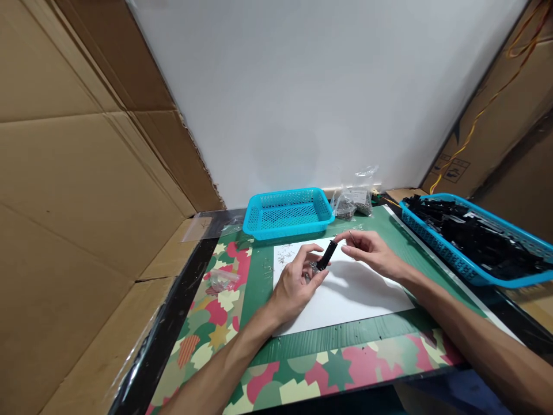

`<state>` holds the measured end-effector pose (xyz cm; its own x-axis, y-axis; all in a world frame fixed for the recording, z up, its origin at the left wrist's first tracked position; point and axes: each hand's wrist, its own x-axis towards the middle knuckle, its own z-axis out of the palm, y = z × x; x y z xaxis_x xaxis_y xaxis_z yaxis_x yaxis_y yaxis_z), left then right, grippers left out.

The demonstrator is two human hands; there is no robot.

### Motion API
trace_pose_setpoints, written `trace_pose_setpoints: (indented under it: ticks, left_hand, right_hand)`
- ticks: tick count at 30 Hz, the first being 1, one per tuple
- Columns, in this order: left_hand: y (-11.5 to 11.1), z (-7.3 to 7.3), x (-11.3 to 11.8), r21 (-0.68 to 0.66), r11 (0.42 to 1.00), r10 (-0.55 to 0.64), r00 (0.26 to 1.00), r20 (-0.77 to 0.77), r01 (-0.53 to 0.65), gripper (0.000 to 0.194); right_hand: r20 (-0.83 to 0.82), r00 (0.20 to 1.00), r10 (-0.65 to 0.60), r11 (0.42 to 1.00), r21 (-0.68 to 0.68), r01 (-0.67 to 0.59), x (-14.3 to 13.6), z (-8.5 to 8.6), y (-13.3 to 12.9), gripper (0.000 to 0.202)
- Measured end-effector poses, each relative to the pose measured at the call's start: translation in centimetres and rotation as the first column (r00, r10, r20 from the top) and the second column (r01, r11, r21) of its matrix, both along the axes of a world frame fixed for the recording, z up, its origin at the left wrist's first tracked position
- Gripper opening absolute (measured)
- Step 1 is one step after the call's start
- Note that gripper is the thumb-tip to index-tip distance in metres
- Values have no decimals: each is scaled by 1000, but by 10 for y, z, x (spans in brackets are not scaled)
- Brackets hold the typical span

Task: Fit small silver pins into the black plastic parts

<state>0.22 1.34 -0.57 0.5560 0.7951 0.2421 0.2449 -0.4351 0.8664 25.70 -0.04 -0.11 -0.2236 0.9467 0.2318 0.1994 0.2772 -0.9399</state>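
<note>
My left hand [298, 282] is closed around a slim black plastic part [327, 255], which stands tilted up over the white sheet [354, 294]. Some small shiny bits [311, 269] show in the same palm, too small to name. Close to the part's upper end is my right hand [371, 251], its index fingertip at or touching that end. The right fingers are curled, with a thin dark sliver between them that I cannot make out. Small metal pieces [284, 255] lie scattered on the sheet's left side.
A blue plastic basket [288, 229] stands behind the sheet. Another blue basket [470, 262], heaped with black parts [466, 230], is at the right. Clear bags [356, 202] of small pieces sit at the back; a plastic bag [223, 280] lies left. Cardboard [86, 190] walls the left side.
</note>
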Motion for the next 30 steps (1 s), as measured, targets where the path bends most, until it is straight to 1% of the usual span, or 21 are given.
trace_pose_setpoints:
  ticks: [7,10,14,17,20,22,23,24,25,27,29,30]
  left_hand:
    - [-2,-1,-1,20,1000,-21,997,-74,23,46]
    - [-2,-3,-1,42,998,-33,996,-85,37,47]
    - [0,-3,-1,26,999,-26,997,-68,28,46]
    - [2,-2,0,42,999,-4,1000,-24,5,48]
    - [4,1,2,54,998,40,999,21,-41,42]
    - [4,2,3,59,996,65,997,32,-67,35]
    - [5,2,4,67,995,77,996,33,-80,32]
    - [5,2,3,83,992,89,995,36,-92,29]
    - [5,2,3,103,989,102,994,45,-106,26]
    - [6,0,3,144,980,124,989,80,-135,22]
    - [7,-3,3,166,974,136,983,124,-156,20]
    - [7,-4,4,163,974,135,980,144,-158,20]
  right_hand:
    - [24,1000,-3,999,-31,4,1,-4,2,44]
    - [34,999,10,999,-35,-9,-1,-4,2,45]
    - [59,998,3,1000,-24,-2,-3,-2,2,48]
    - [100,993,-70,998,13,69,0,4,5,52]
    - [172,956,-237,971,88,224,18,20,6,54]
    - [233,886,-401,915,160,371,41,35,3,52]
    - [258,836,-484,874,192,447,56,43,-2,52]
    - [276,769,-576,817,226,530,72,51,-8,52]
    - [287,684,-671,742,266,616,88,59,-16,52]
    - [314,480,-819,569,338,750,121,73,-37,51]
    - [348,274,-897,405,395,824,150,82,-61,49]
    - [371,186,-910,343,418,842,162,85,-72,49]
